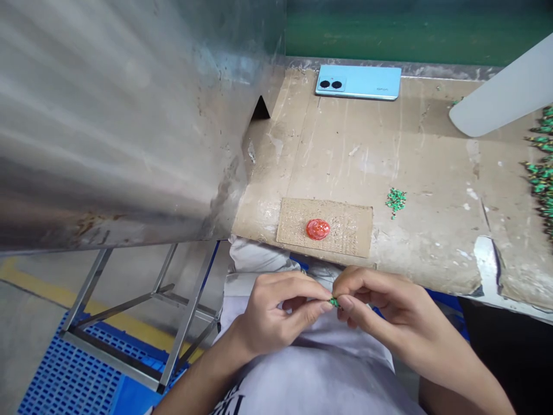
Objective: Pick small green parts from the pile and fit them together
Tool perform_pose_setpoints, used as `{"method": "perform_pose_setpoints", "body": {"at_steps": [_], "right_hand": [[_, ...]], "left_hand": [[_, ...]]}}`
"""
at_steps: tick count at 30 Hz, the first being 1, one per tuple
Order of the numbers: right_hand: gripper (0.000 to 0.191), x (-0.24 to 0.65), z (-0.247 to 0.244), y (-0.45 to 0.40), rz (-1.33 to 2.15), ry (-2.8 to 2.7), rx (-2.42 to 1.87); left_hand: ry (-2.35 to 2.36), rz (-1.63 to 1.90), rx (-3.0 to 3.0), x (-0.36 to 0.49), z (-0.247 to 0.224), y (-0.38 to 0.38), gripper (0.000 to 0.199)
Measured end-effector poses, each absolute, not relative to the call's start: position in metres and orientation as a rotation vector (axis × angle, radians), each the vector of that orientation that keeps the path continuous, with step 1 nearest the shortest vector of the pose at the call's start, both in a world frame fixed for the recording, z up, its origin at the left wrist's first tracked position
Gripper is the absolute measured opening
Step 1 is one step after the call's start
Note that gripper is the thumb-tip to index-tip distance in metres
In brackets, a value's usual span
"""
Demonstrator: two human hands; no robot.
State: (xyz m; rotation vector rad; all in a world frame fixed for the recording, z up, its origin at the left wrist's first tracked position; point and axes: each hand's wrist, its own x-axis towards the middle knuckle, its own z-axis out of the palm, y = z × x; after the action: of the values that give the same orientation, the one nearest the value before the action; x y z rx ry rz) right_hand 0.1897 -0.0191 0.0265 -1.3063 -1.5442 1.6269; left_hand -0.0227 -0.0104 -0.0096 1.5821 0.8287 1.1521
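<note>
The left hand (pixel 276 311) and right hand (pixel 380 305) are held together above the person's lap, just short of the tabletop's near edge. The fingers of both hands are clamped on a small green piece (pixel 333 301), which is pinched between the fingertips and is mostly hidden by them. Its exact shape cannot be confirmed.

On the cardboard-covered tabletop (pixel 436 196), a small cardboard pad (pixel 294 227) carries a glossy red blob (pixel 318 229). A cluster of small green pieces (pixel 396 202) lies just to the right of the pad, and a larger heap (pixel 542 176) sits at the right edge of view. A blue phone (pixel 358 82) lies at the far side.

Risk is judged highest at the pinch. The piece is very small and is held over the lap rather than the tabletop, so a slackened grip or a slip between the fingertips could drop it onto clothing or the floor, where it would be hard to recover. The worn, torn cardboard surface could also snag loose pieces, and a careless sleeve could disturb the cluster.
</note>
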Motion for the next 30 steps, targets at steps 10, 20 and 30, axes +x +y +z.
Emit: {"method": "perform_pose_setpoints", "body": {"at_steps": [10, 20, 30], "right_hand": [[0.005, 0.189, 0.023, -0.025, 1.593, -1.646, -1.281], [0.025, 0.195, 0.017, -0.03, 0.948, -1.935, -1.035], [0.033, 0.194, 0.008, -0.034, 0.553, -2.132, -1.032]], "left_hand": [[0.792, 1.234, 1.79, -0.025, -0.012, -0.01, 0.008], [0.914, 1.082, 1.609, -0.019, 0.003, -0.012, 0.016], [1.012, 1.107, 1.672, -0.013, 0.015, -0.015, 0.017]]}}
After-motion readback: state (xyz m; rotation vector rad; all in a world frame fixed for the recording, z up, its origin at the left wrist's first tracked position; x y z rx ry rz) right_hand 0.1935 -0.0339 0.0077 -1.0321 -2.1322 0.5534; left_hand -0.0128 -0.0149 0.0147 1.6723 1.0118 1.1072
